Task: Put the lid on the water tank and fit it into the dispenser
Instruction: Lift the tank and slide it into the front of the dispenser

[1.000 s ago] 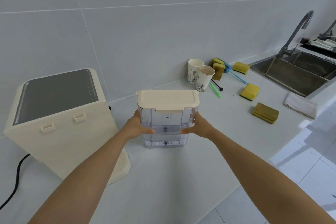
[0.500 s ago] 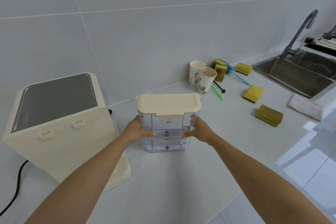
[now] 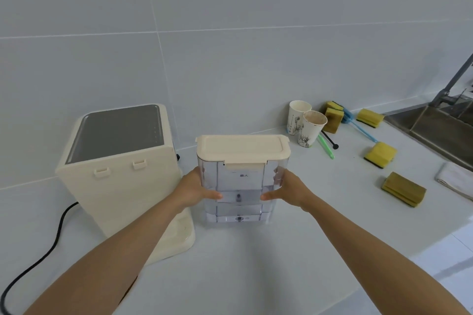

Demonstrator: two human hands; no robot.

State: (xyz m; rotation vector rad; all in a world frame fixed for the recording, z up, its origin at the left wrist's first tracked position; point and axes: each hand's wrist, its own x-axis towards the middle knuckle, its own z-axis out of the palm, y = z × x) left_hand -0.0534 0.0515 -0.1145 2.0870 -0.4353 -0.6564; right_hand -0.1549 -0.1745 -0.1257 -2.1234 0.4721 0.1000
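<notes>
Lid (image 3: pixel 243 147) is on the water tank (image 3: pixel 242 194), left hand (image 3: pixel 190 190) and right hand (image 3: pixel 290 190) grip its sides. Next, swing it left onto the dispenser (image 3: pixel 120 166).

Cream lid (image 3: pixel 242 146) tops the clear water tank (image 3: pixel 240 194); cream dispenser (image 3: pixel 120 186) with grey top, black cord (image 3: pixel 38 261); white floral-print cups (image 3: pixel 311 128); yellow sponges (image 3: pixel 380 154) on the white surface (image 3: pixel 256 263).

The hands kept their grip, but the water tank (image 3: pixel 242 186) sat a bit further from the dispenser (image 3: pixel 120 176). The view slid left, and the sink (image 3: pixel 435 125) moved to the edge.
</notes>
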